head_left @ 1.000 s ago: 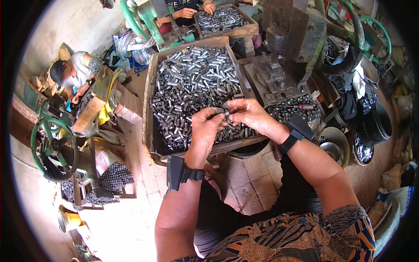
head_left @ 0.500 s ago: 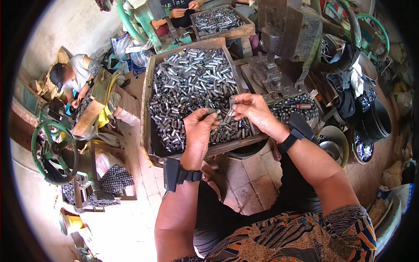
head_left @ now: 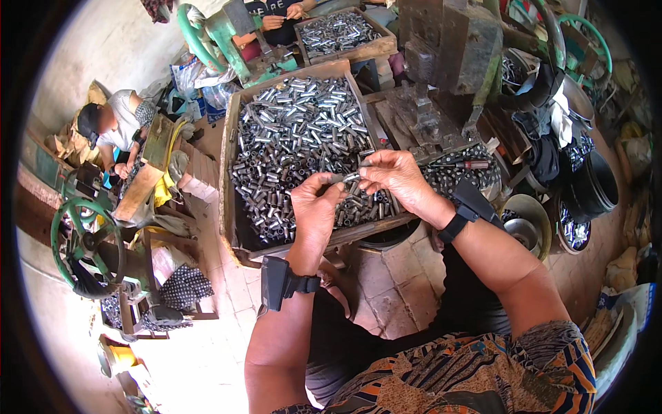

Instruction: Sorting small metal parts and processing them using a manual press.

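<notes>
Over the near right part of a wooden tray (head_left: 233, 176) heaped with small metal tubes (head_left: 303, 121), my two hands meet. My left hand (head_left: 316, 210) is closed, its thumb and fingertips pinched at one end of a small shiny metal tube (head_left: 352, 177). From the right, my right hand (head_left: 398, 178) pinches the other end of this tube between thumb and fingers. Whether a second piece sits inside the fingers I cannot tell. Tubes at the tray's far side look bright; those nearer me look darker.
A heavy metal press (head_left: 441, 55) stands beyond my right hand, with a screwdriver (head_left: 472, 165) on spotted cloth nearby. Metal bowls (head_left: 527, 221) and a black bucket (head_left: 596, 186) stand to the right. Two people work farther off, one behind another tube-filled tray (head_left: 352, 52). A green handwheel (head_left: 87, 241) is at left.
My hands have come slightly closer together, and the tube now lies between both sets of fingertips. The view has shifted a little.
</notes>
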`<state>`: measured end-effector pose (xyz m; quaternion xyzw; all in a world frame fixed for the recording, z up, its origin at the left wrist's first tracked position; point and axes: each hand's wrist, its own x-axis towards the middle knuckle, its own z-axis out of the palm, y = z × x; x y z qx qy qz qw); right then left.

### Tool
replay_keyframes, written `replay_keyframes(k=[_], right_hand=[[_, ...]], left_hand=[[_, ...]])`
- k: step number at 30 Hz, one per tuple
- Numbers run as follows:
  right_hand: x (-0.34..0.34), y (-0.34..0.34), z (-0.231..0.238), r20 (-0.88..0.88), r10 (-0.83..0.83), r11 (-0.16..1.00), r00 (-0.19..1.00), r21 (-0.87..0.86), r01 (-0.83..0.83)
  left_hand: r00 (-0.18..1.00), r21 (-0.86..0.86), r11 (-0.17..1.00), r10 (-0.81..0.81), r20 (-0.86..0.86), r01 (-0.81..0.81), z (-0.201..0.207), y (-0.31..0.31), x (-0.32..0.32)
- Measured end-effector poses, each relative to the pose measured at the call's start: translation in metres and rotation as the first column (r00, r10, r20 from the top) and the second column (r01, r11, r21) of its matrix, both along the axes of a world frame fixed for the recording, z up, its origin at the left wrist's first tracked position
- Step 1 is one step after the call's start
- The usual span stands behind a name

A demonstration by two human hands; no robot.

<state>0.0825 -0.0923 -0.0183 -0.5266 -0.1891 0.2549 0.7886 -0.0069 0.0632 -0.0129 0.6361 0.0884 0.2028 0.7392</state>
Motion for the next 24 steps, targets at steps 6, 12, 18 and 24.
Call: replay_keyframes(k=[6, 12, 18, 24], right_hand=[[-0.003, -0.002, -0.001, 0.166, 0.077, 0.997, 0.983, 0.003, -0.078], [0.002, -0.020, 0.008, -0.002, 0.214, 0.974, 0.977, -0.075, -0.214], [-0.002, -0.026, 0.013, -0.173, 0.367, 0.930, 0.914, 0.046, -0.365], [0.000, -0.017, 0.018, -0.164, 0.316, 0.949, 0.934, 0.038, -0.314]], left_hand=[[0.996, 0.147, 0.988, -0.046, -0.083, 0.058, 0.004, -0.002, -0.007], [0.964, 0.072, 0.970, -0.222, -0.143, 0.234, 0.015, -0.004, -0.012], [0.901, 0.024, 0.904, -0.424, -0.090, 0.428, 0.023, -0.004, -0.017], [0.991, 0.216, 0.969, -0.128, 0.026, 0.120, 0.005, -0.014, -0.010]])
